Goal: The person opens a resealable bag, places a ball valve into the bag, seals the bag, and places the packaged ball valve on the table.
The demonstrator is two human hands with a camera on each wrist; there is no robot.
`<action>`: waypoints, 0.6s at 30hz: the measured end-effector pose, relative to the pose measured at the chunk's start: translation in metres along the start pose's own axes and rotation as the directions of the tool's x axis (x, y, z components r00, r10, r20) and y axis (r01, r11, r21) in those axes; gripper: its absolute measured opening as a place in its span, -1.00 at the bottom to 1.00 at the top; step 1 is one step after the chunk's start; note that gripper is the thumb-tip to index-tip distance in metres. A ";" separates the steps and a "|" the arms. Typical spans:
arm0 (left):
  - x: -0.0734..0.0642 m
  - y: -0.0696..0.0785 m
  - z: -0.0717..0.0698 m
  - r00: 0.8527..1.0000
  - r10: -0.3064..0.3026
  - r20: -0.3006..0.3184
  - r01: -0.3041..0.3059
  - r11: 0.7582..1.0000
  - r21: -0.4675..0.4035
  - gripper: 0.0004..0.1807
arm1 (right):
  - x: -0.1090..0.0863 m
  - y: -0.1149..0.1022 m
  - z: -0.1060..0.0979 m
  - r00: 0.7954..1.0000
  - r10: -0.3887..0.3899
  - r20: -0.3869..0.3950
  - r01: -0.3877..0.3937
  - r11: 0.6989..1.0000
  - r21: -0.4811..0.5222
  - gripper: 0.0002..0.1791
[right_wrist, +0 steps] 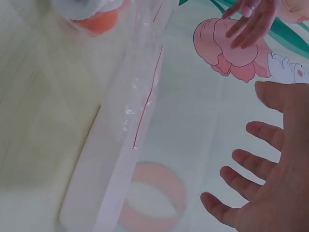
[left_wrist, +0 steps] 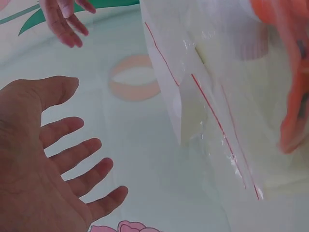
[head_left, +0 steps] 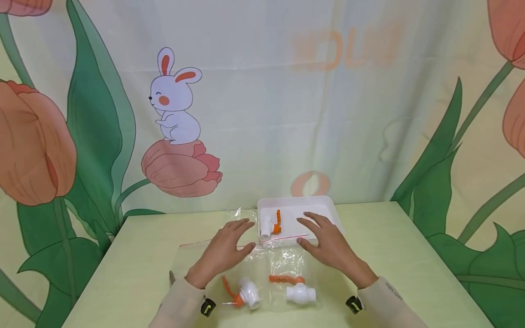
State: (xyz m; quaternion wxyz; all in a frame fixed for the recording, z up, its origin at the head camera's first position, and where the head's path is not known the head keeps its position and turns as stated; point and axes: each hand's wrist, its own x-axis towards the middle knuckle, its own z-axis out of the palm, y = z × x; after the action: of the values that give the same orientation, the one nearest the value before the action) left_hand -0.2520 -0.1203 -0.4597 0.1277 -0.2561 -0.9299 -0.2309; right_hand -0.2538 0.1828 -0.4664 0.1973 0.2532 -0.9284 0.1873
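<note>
Hands [head_left: 223, 246] [head_left: 330, 246] partly hide the tray [head_left: 292, 223] and one clear bag [head_left: 238, 274].

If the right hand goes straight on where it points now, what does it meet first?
Probably the white tray: in the head view, the right hand points over it, toward its far side. Height is unclear; it might pass above and reach the backdrop.

Bags [head_left: 287, 258] glossy, crinkled plastic; valves [head_left: 301, 295] smooth plastic; tray [head_left: 292, 216] smooth plastic; backdrop [head_left: 254, 114] matt cloth
</note>
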 end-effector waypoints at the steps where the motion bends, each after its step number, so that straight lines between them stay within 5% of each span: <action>1: -0.001 -0.001 -0.002 1.000 -0.001 0.007 0.001 1.000 0.009 -0.37 | 0.000 -0.002 -0.001 1.000 -0.009 0.005 0.009 1.000 -0.004 -0.38; 18: 0.016 -0.029 -0.010 0.987 -0.100 0.127 0.087 0.991 0.102 -0.14 | -0.001 -0.036 -0.011 0.989 0.001 0.145 0.007 0.998 -0.059 -0.22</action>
State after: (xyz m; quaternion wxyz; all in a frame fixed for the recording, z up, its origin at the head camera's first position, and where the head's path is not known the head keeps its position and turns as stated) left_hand -0.2796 -0.1406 -0.4563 0.0674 -0.2202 -0.9574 -0.1742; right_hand -0.2310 0.1592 -0.4486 0.1373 0.2615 -0.9450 0.1404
